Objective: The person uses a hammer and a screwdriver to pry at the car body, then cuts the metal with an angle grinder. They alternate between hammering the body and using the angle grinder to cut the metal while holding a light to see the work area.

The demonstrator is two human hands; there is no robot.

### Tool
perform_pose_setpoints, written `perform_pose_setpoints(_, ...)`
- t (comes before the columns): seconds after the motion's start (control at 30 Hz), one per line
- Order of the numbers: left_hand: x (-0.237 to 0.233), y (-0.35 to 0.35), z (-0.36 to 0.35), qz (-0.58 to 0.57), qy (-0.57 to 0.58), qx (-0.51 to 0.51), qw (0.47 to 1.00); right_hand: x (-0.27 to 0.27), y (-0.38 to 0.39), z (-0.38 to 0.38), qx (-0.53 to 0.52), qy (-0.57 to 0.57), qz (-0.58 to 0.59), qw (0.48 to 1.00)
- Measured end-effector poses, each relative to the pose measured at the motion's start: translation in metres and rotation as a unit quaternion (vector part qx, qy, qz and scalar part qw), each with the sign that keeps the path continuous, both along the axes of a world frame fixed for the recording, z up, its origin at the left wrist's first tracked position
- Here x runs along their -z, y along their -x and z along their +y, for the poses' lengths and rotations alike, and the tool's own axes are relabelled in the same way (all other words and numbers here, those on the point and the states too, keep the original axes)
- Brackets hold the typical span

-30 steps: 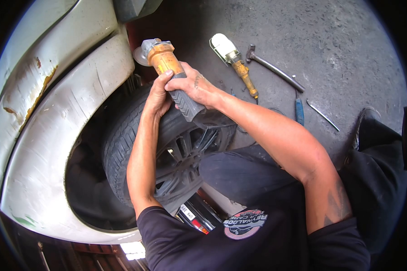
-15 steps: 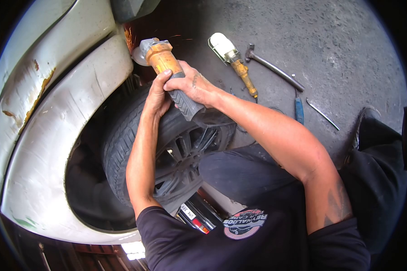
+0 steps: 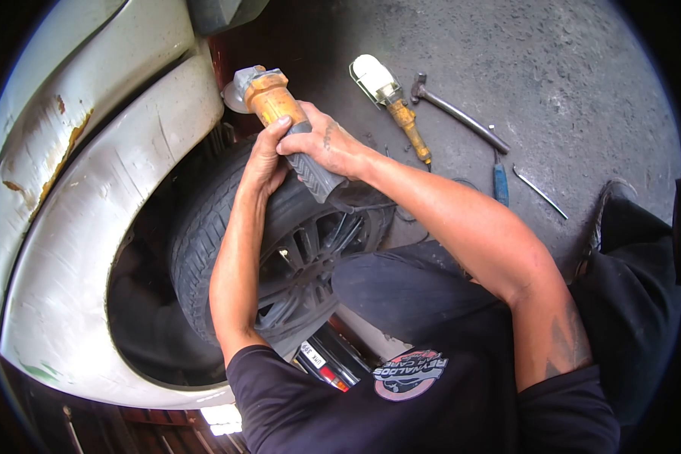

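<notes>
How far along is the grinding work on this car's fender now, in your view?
Done: the fender looks scraped pale along its arch. In hand: the left hand and right hand grip the angle grinder, its disc beside the fender's end; no sparks show. Left, probably: the rust patch higher up is brown. The hammer lies on the floor.

An orange grinder point(image 3: 274, 102) with a dark-grey, chevron-ribbed grip is pictured above the black tyre point(image 3: 204, 234). Left of the tyre, a white fender point(image 3: 91, 227) is streaked with orange rust; right of it, a blue-handled screwdriver point(image 3: 501, 185) is seen.
</notes>
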State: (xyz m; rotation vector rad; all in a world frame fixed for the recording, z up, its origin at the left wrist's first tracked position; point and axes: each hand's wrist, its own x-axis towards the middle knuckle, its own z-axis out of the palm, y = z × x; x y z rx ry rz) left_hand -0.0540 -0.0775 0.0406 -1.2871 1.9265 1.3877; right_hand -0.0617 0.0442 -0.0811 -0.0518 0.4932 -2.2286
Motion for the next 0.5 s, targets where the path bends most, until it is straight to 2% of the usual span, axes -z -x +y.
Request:
perform_pose_setpoints(0.3, 0.000, 0.002, 0.008, 0.012, 0.017, 0.023, 1.000, -0.002, -0.011, -0.003, 0.028, 0.013, -0.019, 0.999)
perform_pose_setpoints(0.37, 0.001, 0.001, 0.009, 0.007, 0.009, 0.037, 0.999, -0.001, -0.013, -0.004, 0.058, -0.002, -0.015, 0.998)
perform_pose_setpoints(0.5, -0.001, -0.001, 0.012, 0.028, 0.025, 0.025, 0.999, -0.003, -0.008, 0.000, 0.050, -0.017, 0.014, 0.998)
